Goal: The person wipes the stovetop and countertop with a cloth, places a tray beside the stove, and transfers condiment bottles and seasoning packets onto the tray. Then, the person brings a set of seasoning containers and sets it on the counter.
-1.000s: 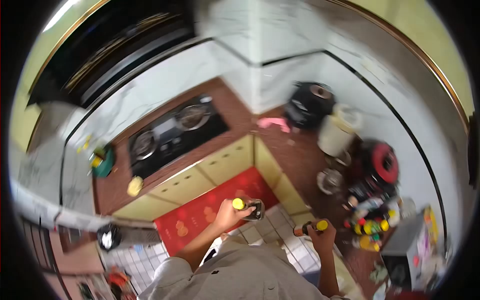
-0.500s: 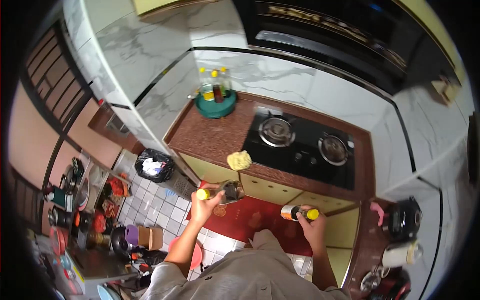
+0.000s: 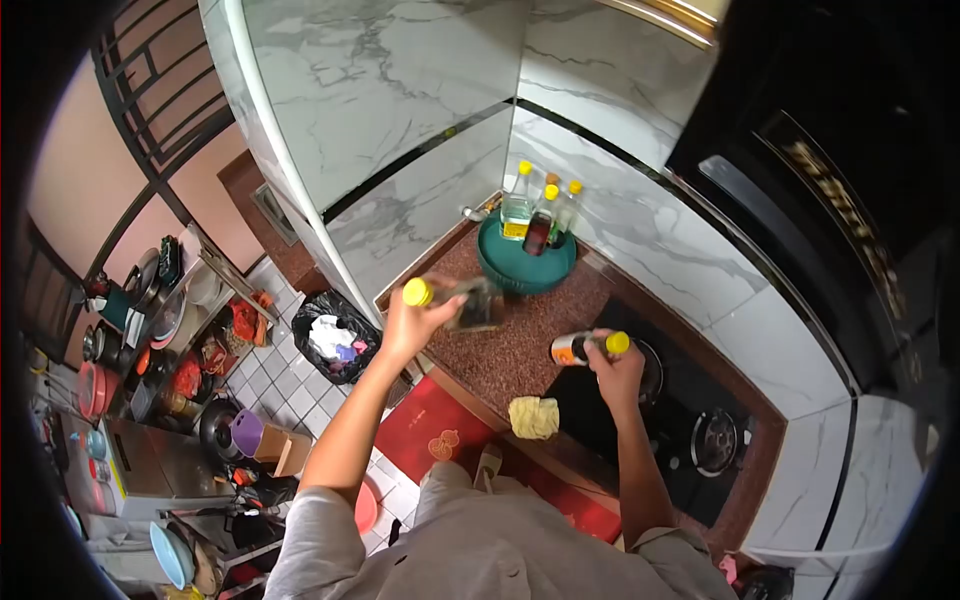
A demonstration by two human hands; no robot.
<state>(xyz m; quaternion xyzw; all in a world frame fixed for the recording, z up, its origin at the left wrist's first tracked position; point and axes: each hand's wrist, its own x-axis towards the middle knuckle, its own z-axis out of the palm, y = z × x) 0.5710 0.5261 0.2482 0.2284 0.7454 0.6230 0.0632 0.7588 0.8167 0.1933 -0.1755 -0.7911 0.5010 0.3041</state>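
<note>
My left hand [image 3: 412, 325] is wrapped round the neck of a dark bottle [image 3: 478, 304] with a yellow cap, tilted on its side over the counter; its body is blurred. In my right hand [image 3: 616, 375] is a smaller sauce bottle [image 3: 570, 350], also yellow-capped, with an orange and white label, held sideways above the edge of the stove. Beyond both hands, a round green tray [image 3: 525, 270] stands in the counter corner. On it are several yellow-capped bottles, among them a clear one [image 3: 515, 215] and one with dark red liquid [image 3: 538, 232].
A yellow cloth [image 3: 534, 418] lies at the counter's front edge beside the black gas stove [image 3: 690, 480]. The range hood [image 3: 800, 200] hangs at upper right. A black-lined trash bin [image 3: 335, 340] stands left of the counter, with cluttered shelves [image 3: 190, 330] further left. A red mat [image 3: 425, 425] covers the floor.
My view has turned toward the counter corner. Both hands, each still holding its bottle, have moved from above the floor mat to over the counter, nearer the green tray.
</note>
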